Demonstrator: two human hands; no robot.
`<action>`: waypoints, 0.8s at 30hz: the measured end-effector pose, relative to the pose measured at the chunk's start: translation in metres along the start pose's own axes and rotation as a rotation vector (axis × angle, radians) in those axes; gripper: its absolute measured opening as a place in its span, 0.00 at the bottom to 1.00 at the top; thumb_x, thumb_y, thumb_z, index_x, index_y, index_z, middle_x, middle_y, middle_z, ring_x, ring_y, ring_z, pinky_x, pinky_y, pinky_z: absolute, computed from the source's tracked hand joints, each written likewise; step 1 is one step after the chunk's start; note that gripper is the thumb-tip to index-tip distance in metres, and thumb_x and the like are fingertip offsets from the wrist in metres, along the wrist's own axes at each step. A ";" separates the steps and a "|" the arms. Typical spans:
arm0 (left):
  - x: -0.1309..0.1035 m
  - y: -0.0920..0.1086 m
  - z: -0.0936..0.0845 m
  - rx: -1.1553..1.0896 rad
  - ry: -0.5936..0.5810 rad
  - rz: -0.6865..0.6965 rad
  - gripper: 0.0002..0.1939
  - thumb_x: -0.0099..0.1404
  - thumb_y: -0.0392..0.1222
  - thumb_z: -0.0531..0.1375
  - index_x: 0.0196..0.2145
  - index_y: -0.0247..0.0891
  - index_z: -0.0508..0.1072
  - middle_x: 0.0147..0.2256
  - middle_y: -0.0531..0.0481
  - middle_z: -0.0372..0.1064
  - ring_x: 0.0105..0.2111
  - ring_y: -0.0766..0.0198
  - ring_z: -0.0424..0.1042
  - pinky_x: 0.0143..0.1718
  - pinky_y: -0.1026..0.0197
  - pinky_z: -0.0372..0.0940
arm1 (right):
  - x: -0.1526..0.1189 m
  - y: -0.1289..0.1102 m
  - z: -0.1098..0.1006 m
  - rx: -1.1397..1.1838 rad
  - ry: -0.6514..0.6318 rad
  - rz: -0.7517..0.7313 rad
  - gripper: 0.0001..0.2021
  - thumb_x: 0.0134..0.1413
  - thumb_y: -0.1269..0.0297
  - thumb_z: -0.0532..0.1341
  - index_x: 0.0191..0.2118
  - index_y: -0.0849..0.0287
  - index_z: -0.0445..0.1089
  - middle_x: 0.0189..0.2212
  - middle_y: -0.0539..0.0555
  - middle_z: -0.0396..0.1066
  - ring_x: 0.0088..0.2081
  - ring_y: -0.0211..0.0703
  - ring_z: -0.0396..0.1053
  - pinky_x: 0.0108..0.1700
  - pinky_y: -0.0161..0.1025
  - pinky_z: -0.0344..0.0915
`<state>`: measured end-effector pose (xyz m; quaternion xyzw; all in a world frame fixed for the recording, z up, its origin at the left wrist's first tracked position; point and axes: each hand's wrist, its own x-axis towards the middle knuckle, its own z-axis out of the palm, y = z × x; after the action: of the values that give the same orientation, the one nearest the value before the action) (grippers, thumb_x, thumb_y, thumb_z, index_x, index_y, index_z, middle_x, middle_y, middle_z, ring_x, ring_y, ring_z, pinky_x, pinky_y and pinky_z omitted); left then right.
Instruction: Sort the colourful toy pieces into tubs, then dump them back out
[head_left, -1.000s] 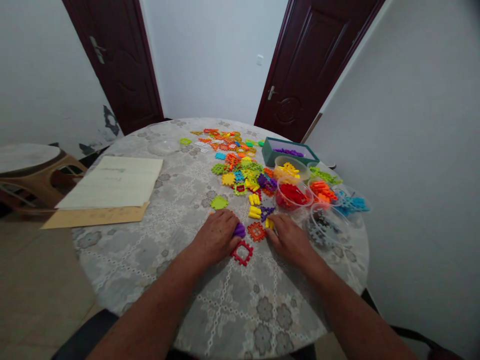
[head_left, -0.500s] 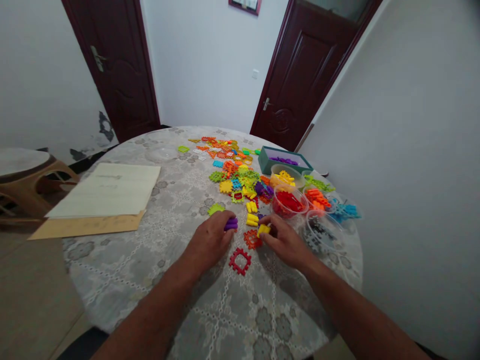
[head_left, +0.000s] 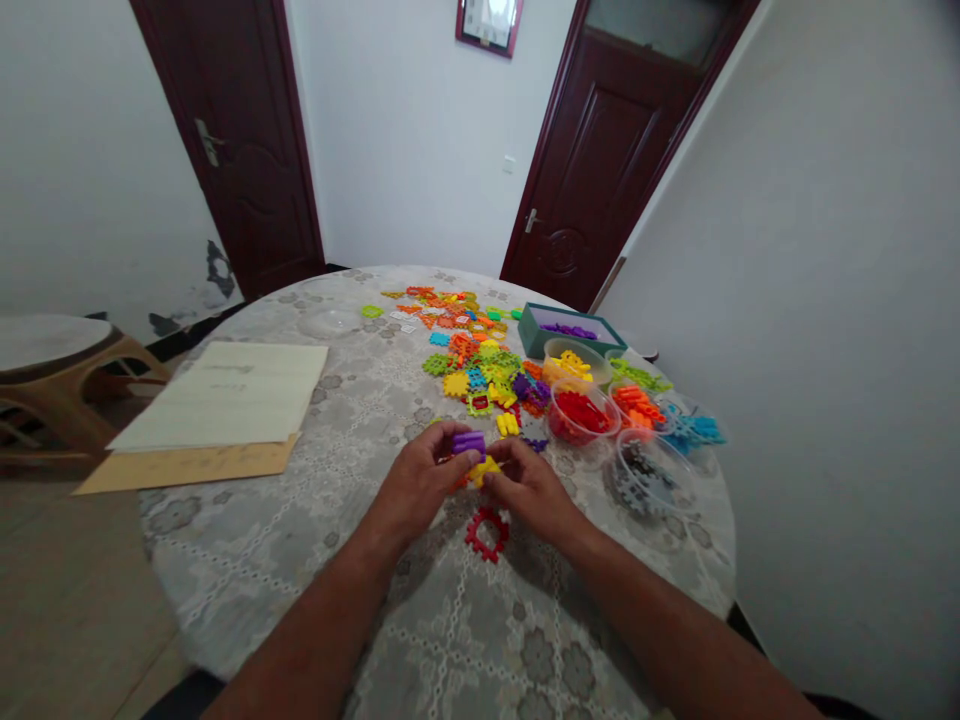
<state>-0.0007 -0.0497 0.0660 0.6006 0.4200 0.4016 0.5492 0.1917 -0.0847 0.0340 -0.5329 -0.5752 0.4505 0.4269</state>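
My left hand [head_left: 429,470] is closed around a purple building block [head_left: 469,443], with a bit of orange showing below its fingers. My right hand [head_left: 531,482] pinches a yellow building block [head_left: 484,470], which meets the purple one between the two hands; whether they are joined I cannot tell. Just below them a red square frame piece [head_left: 487,534] with toothed edges lies on the tablecloth. Beyond the right hand sit another yellow block [head_left: 508,425] and a dark purple piece [head_left: 535,444].
A heap of coloured toothed pieces [head_left: 487,370] spreads over the table's middle. To the right stand clear tubs of red [head_left: 581,415], yellow, orange, blue and grey pieces, and a green box [head_left: 534,338] with purple ones. Paper sheets [head_left: 225,395] lie on the left.
My right hand has moved left with the yellow block, up to the purple block in my left hand. The orange frame piece has left its spot on the cloth.
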 end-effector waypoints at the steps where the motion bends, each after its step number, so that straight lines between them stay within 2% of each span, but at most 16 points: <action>1: -0.001 0.001 0.000 -0.030 -0.055 -0.009 0.19 0.64 0.45 0.65 0.51 0.39 0.75 0.47 0.44 0.81 0.47 0.55 0.80 0.51 0.53 0.72 | 0.000 0.002 0.003 0.077 -0.017 0.009 0.12 0.60 0.58 0.67 0.47 0.53 0.70 0.38 0.50 0.75 0.33 0.40 0.71 0.34 0.37 0.67; 4: -0.003 0.002 0.001 -0.069 -0.240 -0.019 0.19 0.62 0.41 0.66 0.51 0.40 0.76 0.46 0.45 0.81 0.45 0.56 0.80 0.49 0.55 0.72 | -0.003 0.004 0.008 0.202 -0.045 -0.032 0.14 0.58 0.58 0.70 0.48 0.52 0.72 0.43 0.52 0.77 0.38 0.43 0.74 0.40 0.40 0.71; 7: -0.005 0.002 0.001 -0.031 -0.321 -0.019 0.19 0.61 0.39 0.65 0.51 0.40 0.78 0.47 0.45 0.81 0.45 0.55 0.80 0.50 0.55 0.71 | -0.008 0.004 0.010 0.203 -0.065 -0.093 0.15 0.58 0.61 0.70 0.50 0.51 0.74 0.45 0.54 0.78 0.44 0.46 0.75 0.46 0.43 0.72; 10: -0.005 0.001 0.001 -0.021 -0.319 -0.008 0.19 0.61 0.38 0.64 0.51 0.41 0.78 0.47 0.46 0.81 0.47 0.54 0.79 0.51 0.56 0.70 | -0.012 0.006 0.009 0.209 -0.074 -0.116 0.19 0.59 0.64 0.69 0.56 0.48 0.73 0.48 0.54 0.77 0.48 0.48 0.76 0.51 0.46 0.73; 14: -0.002 -0.002 0.000 0.022 -0.280 0.001 0.18 0.62 0.39 0.64 0.50 0.40 0.78 0.46 0.46 0.81 0.45 0.55 0.79 0.49 0.56 0.70 | -0.015 0.005 0.010 0.118 -0.023 -0.157 0.32 0.60 0.68 0.65 0.68 0.42 0.62 0.54 0.55 0.75 0.48 0.47 0.77 0.50 0.47 0.75; 17: -0.002 -0.004 -0.002 0.000 -0.266 -0.001 0.16 0.62 0.41 0.65 0.48 0.40 0.78 0.44 0.45 0.81 0.43 0.55 0.79 0.47 0.57 0.70 | -0.019 -0.005 0.008 -0.180 -0.009 -0.326 0.31 0.60 0.73 0.62 0.67 0.44 0.66 0.59 0.55 0.74 0.57 0.49 0.73 0.61 0.51 0.68; 19: -0.002 -0.005 -0.002 -0.028 -0.274 -0.036 0.15 0.62 0.42 0.67 0.46 0.38 0.79 0.41 0.45 0.81 0.40 0.56 0.79 0.43 0.57 0.70 | -0.021 -0.014 0.007 -0.329 -0.022 -0.418 0.30 0.60 0.75 0.61 0.66 0.47 0.67 0.59 0.55 0.74 0.59 0.49 0.71 0.64 0.51 0.65; 21: -0.003 -0.005 -0.001 -0.104 -0.274 -0.093 0.15 0.62 0.43 0.68 0.46 0.37 0.79 0.40 0.44 0.81 0.38 0.56 0.79 0.41 0.57 0.71 | -0.022 -0.022 0.004 -0.378 -0.035 -0.435 0.30 0.60 0.75 0.61 0.67 0.49 0.67 0.59 0.56 0.74 0.58 0.48 0.72 0.63 0.50 0.66; 24: -0.005 -0.005 0.001 -0.320 -0.269 -0.163 0.18 0.62 0.45 0.69 0.49 0.38 0.80 0.45 0.42 0.81 0.45 0.54 0.79 0.48 0.55 0.71 | -0.022 -0.032 0.000 -0.347 -0.039 -0.368 0.27 0.62 0.73 0.62 0.64 0.49 0.69 0.57 0.54 0.76 0.56 0.47 0.74 0.60 0.47 0.68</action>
<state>-0.0014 -0.0542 0.0610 0.5183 0.3211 0.3338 0.7189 0.1857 -0.1079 0.0653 -0.4758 -0.7393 0.2698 0.3928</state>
